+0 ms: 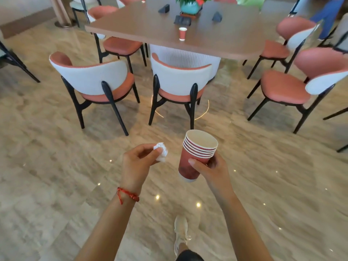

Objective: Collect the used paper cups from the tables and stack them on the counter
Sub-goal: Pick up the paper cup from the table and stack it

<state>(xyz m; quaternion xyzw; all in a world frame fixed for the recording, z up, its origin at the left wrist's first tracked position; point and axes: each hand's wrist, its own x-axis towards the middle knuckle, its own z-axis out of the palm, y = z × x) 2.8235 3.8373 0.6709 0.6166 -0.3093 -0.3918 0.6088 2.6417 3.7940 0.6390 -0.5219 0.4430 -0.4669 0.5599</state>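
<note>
The right hand (211, 167) grips a stack of red paper cups (195, 157), thumb across the front wall and the other fingers curled round the far side, mostly hidden behind the stack. The stack tilts with its mouth up and away; about six rims show, and the white base pokes out below the thumb. Just left of the stack, the left hand (138, 160) pinches a crumpled white tissue (161, 152) between thumb and fingertips; a red string bracelet (128, 194) circles that wrist. Well beyond the stack, past two white-backed chairs (178, 81), a single red cup (182, 33) stands upright on the brown counter (131, 25), near dark folded objects too blurred to identify. A potted plant (190, 5) is cut off at the top edge. Below the stack, one pale shoe (180, 232) rests on the marble floor (56, 166).
</note>
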